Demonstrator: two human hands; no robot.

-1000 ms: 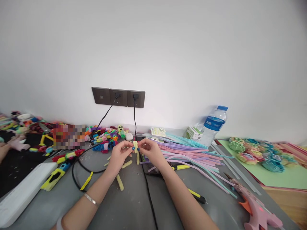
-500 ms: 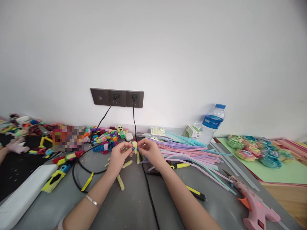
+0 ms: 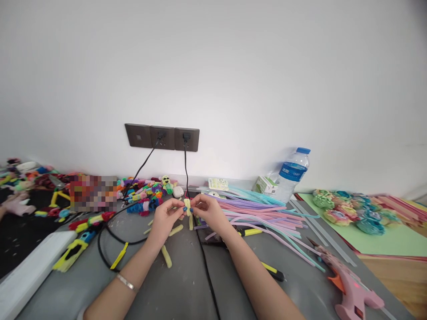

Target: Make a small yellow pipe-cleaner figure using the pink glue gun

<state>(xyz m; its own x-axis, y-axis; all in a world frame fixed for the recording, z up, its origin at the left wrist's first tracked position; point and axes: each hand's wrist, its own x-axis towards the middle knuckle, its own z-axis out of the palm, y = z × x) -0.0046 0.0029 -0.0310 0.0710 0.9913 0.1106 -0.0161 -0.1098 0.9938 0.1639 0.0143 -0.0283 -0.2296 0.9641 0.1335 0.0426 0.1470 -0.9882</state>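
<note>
Between my two hands is a short pale-yellow fuzzy pipe-cleaner piece (image 3: pixel 187 205), held upright above the grey table. My left hand (image 3: pixel 167 216) pinches its left side with thumb and finger. From the right, my right hand (image 3: pixel 208 212) pinches the same piece. Another yellow pipe-cleaner piece (image 3: pixel 191 223) shows just below it, and I cannot tell whether the two touch. On the table near my left wrist lie more pale-yellow pieces, one (image 3: pixel 176 230) beside the hand and one (image 3: pixel 166 257) closer to me.
Pastel pipe cleaners (image 3: pixel 260 211) spread to the right, near a water bottle (image 3: pixel 292 173). A pink glue gun (image 3: pixel 353 284) and a yellow-black cutter (image 3: pixel 273 270) lie at right. Black cables (image 3: pixel 204 253) cross the table. Colourful fuzzy figures (image 3: pixel 143 195) and a white bar (image 3: pixel 36 271) are at left.
Both hands keep their pinch on the yellow piece, which has turned slightly. The whole view has shifted a little; nothing was let go.
</note>
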